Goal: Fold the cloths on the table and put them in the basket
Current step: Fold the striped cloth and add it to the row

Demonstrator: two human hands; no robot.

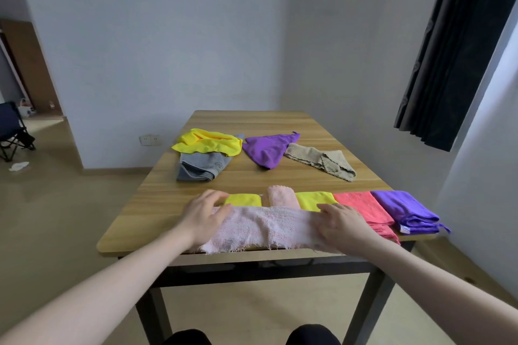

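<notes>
Folding at the worktop (252, 182)
I press left hand (206, 214) and right hand (340, 223) flat, grasping nothing, on pink cloth (269, 228); 5 folded, 4 loose, basket unseen.

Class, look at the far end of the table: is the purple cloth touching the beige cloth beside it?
Touching. The head view shows the crumpled purple cloth meeting the left end of the beige cloth, with no strip of table visible between them there.
</notes>
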